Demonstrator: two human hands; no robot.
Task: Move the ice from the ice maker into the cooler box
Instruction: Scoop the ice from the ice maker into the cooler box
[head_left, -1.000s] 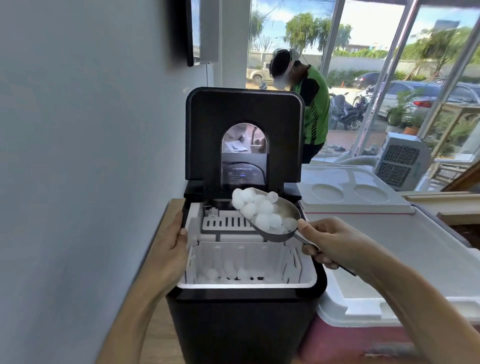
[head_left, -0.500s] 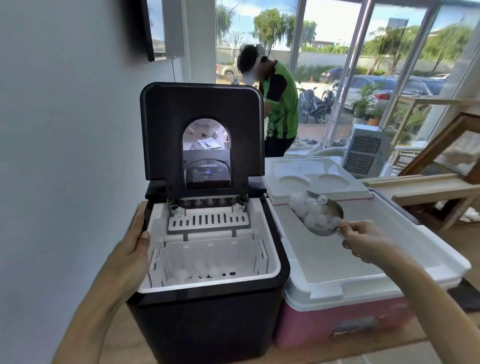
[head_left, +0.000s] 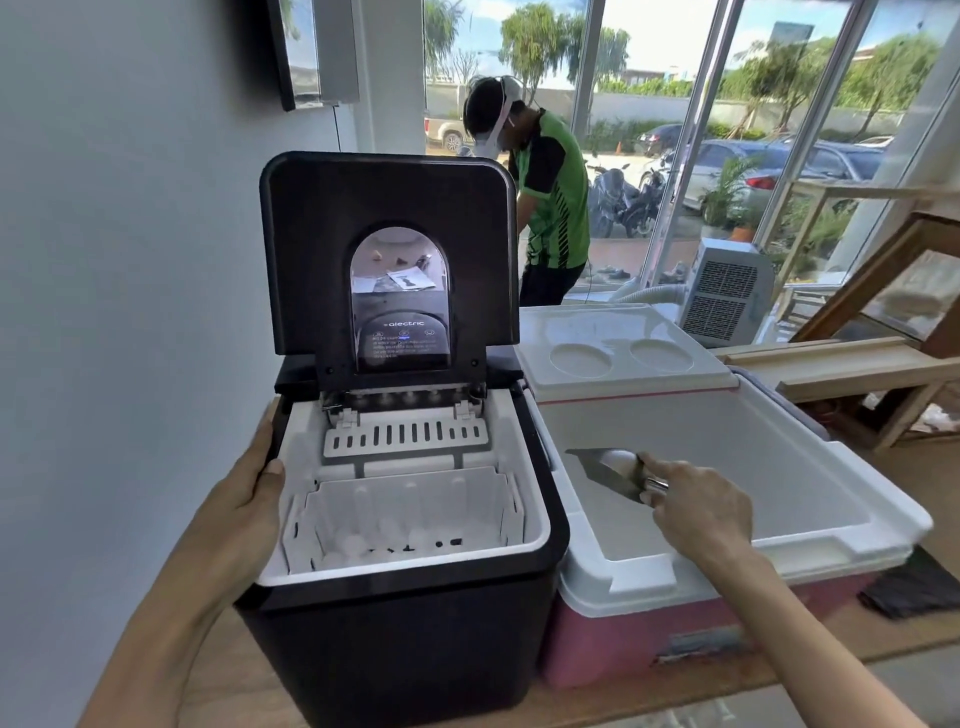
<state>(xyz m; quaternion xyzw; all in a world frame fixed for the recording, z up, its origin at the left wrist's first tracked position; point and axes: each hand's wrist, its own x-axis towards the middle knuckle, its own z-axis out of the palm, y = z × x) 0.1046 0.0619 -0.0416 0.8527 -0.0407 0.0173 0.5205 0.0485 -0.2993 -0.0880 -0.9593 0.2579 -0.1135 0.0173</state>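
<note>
The ice maker (head_left: 405, 597) stands at the left end of the wooden worktop (head_left: 727, 680), close to the wall, with its black lid (head_left: 389, 208) raised upright. Its white basket (head_left: 410, 519) is exposed, and a few pieces of ice (head_left: 358, 545) lie on the basket floor.

The cooler box (head_left: 649, 618), pink with a white rim, sits just beside the ice maker on its right, touching or nearly touching it. Its white lid (head_left: 618, 348) is folded back at the far side, leaving the interior open.

The left hand (head_left: 249, 493) rests against the left side of the ice maker, fingers straight along the wall and thumb on the top rim.

The right hand (head_left: 696, 509) is inside the opening of the cooler box, fingers curled round the handle of a metal scoop (head_left: 608, 470). The scoop is tilted with its mouth turned downward and to the left. Whether any ice remains in it cannot be determined.

A second person (head_left: 545, 197) in a green shirt stands behind the ice maker, near the windows.
</note>
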